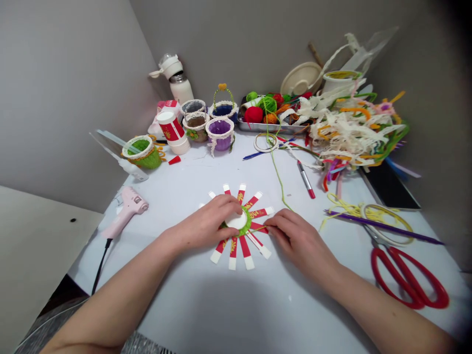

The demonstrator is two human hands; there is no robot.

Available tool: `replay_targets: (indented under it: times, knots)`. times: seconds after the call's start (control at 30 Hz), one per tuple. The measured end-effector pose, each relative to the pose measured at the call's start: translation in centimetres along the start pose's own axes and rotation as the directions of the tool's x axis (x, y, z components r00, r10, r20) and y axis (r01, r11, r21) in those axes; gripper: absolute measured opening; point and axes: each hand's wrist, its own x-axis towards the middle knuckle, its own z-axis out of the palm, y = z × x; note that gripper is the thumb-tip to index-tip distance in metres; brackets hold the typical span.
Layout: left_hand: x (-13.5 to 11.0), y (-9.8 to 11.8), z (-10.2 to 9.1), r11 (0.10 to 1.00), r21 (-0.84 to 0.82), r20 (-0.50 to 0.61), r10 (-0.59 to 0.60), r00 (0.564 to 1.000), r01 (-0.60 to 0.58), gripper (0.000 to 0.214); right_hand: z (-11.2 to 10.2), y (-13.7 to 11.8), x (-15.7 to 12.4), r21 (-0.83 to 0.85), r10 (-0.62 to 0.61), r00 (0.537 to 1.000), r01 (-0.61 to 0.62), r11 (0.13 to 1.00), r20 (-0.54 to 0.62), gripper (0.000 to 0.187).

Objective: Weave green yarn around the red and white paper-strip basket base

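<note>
A paper cup [236, 222] cut into red and white strips lies splayed out like a sun on the table, its round white base in the middle. Green yarn [249, 222] is woven in a ring around that base. My left hand [212, 221] rests over the left side of the cup, thumb and fingers gripping it around the base and hiding some strips. Just right of the strips, my right hand [291, 236] pinches the green yarn strand [260, 228] that leads from the ring. The yarn also runs from behind this hand up towards the back of the table.
A pink glue gun [127, 209] lies at left. Small woven baskets [220, 133] and a paper cup stack [172, 132] stand behind. At the back are a tray of yarn balls [254, 115] and a heap of trimmings [354, 128]. Red-handled scissors [405, 275] lie at right.
</note>
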Motion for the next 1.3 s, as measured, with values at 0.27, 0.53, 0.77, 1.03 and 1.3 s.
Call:
replay_targets:
  times: [0.27,0.53,0.77,1.03,1.3]
  knots:
    - [-0.1,-0.7,-1.3,0.998,0.023,0.072,0.061,0.996,-0.062,0.024,-1.0,-1.2,-0.9,-0.019,-0.153,0.986,0.155,0.988,0.066,0.023]
    - [-0.3,-1.2,-1.3,0.998,0.012,0.082,0.058,0.995,-0.059,0.024,-0.3,-3.3,-3.1,-0.099,-0.297,0.934,0.321,0.942,0.199,0.028]
    - [-0.4,-1.4,-1.2,0.998,-0.003,0.068,0.068,0.995,-0.068,0.025,-0.7,-3.5,-3.2,-0.229,-0.270,0.943,0.311,0.922,0.194,0.028]
    - [0.0,-0.7,-1.3,0.993,-0.082,0.086,0.089,0.992,-0.082,0.026,-0.7,-1.3,-1.7,-0.200,-0.096,0.986,0.123,0.972,0.139,0.023]
    - [0.2,0.9,-0.9,0.983,-0.129,0.123,0.143,0.982,-0.127,0.028,0.3,0.1,-0.1,-0.128,0.066,0.997,-0.060,0.990,0.040,0.020]
